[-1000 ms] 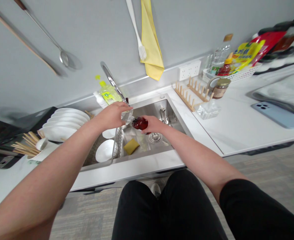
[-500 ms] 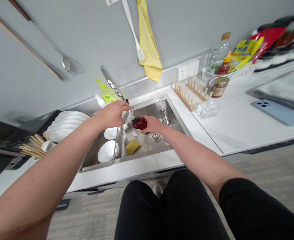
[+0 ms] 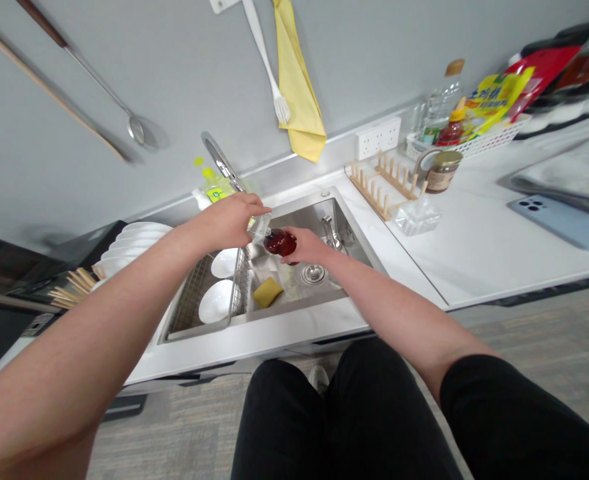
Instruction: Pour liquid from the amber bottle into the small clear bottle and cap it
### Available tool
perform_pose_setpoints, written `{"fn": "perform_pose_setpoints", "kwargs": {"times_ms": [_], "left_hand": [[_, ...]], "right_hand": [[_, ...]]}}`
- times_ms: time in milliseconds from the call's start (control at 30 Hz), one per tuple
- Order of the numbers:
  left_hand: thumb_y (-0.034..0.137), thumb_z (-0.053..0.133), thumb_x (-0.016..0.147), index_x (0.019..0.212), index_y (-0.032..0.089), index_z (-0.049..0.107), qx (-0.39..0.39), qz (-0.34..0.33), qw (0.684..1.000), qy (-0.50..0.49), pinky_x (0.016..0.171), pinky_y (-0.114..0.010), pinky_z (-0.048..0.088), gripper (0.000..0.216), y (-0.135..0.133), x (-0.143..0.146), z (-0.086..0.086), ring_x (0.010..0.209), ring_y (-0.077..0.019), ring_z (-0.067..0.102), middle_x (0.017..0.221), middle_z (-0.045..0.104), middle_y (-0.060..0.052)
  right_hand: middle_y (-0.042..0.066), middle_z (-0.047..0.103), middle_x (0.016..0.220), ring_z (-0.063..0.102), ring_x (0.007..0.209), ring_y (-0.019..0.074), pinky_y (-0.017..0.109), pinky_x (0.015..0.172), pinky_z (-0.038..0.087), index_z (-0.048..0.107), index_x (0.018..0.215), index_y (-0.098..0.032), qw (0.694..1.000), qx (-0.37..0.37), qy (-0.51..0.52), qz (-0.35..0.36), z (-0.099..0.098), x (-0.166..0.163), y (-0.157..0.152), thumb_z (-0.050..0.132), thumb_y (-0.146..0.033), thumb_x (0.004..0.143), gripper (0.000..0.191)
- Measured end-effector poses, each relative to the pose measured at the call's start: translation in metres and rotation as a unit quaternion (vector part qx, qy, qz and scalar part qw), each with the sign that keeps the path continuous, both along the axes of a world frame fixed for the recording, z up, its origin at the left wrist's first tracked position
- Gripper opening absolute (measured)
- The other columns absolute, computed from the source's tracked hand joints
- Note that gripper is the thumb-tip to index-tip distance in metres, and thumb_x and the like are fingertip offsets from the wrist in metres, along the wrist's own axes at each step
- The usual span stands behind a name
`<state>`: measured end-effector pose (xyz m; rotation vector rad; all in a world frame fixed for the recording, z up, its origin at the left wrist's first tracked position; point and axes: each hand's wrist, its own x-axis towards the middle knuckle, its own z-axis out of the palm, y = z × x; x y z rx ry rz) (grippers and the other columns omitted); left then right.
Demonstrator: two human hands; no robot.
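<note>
My left hand (image 3: 230,221) grips a small clear container (image 3: 259,228) over the sink (image 3: 301,295). My right hand (image 3: 306,247) is wrapped round a bottle of dark red liquid (image 3: 277,243). The bottle lies tilted, its neck pointing left at the clear container; whether liquid flows out I cannot tell. Below them, a yellow-brown sponge (image 3: 267,292) lies on the sink floor, left of the drain (image 3: 313,273). White bowls (image 3: 218,301) sit in the wire rack on the sink's left side, near my left forearm.
A faucet (image 3: 219,157) and a yellow-topped soap bottle (image 3: 213,187) stand behind my left hand. Stacked plates (image 3: 133,245) are at left. A wooden rack (image 3: 374,193), clear box (image 3: 418,217), jar (image 3: 443,172) and phone (image 3: 564,223) occupy the right counter. A yellow cloth (image 3: 299,87) hangs above.
Both hands hold nearly the same pose. The bottle and the clear container have stayed close together, and the camera view has shifted slightly.
</note>
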<state>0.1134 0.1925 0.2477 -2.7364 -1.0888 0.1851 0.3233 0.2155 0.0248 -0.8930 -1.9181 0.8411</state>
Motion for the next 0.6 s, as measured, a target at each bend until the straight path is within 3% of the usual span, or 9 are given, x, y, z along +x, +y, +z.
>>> {"fn": "perform_pose_setpoints", "kwargs": {"times_ms": [400,600], "left_hand": [[0.021,0.071,0.070,0.157,0.027,0.075,-0.003,-0.002,0.999,0.046,0.120,-0.052,0.056,0.087,0.002,0.017,0.013,0.131,-0.0386,0.069,0.135,0.077,-0.012],[0.021,0.068,0.071,0.157,0.024,0.075,0.009,-0.002,0.997,0.075,0.119,-0.050,0.056,0.086,-0.004,0.030,0.022,0.132,-0.0383,0.069,0.135,0.077,-0.013]], "right_hand": [[0.006,0.085,0.139,0.079,0.134,0.0375,0.052,0.119,0.059,0.074,0.152,-0.031,0.999,-0.011,0.032,0.005,0.000,0.000,-0.001,0.108,-0.036,0.066,0.092],[0.006,0.085,0.138,0.079,0.131,0.0373,0.051,0.118,0.060,0.075,0.150,-0.029,0.998,-0.018,0.064,0.012,0.002,0.002,-0.003,0.109,-0.035,0.065,0.091]]}}
